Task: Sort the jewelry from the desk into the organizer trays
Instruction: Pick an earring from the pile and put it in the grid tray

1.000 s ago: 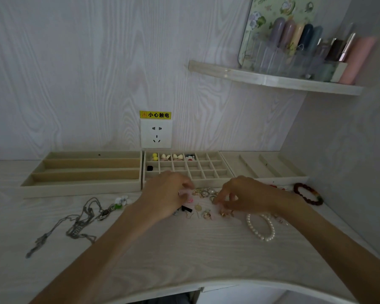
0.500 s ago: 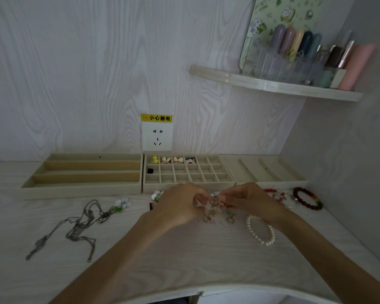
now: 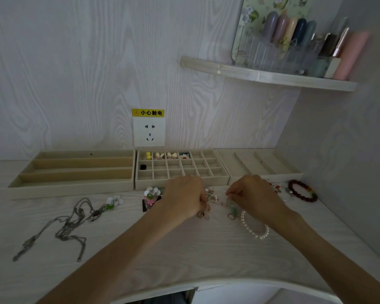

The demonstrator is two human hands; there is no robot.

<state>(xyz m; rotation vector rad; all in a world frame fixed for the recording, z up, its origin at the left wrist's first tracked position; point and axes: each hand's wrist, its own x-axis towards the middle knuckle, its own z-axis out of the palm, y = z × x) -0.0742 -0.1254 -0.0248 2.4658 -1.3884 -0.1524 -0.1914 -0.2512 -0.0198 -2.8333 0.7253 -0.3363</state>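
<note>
Both hands low over small jewelry heap, front of grid tray.

Left hand [image 3: 184, 197] knuckles up, fingers curled into the heap [image 3: 213, 199]; what it pinches is hidden. Right hand [image 3: 253, 195] fingers curled, pinching a small pale-green piece [image 3: 230, 205]. Pearl bracelet [image 3: 253, 229] lies just under right wrist; red bead bracelet [image 3: 303, 190] far right; silver chains [image 3: 62, 227] and flower clips [image 3: 151, 194] left. Grid tray [image 3: 182, 183] holds few items in back row; slotted trays [image 3: 75, 170] either side. Pale wood-grain desk [image 3: 184, 255], socket [image 3: 149, 131] on wall, shelf [image 3: 268, 76] with bottles upper right.
</note>
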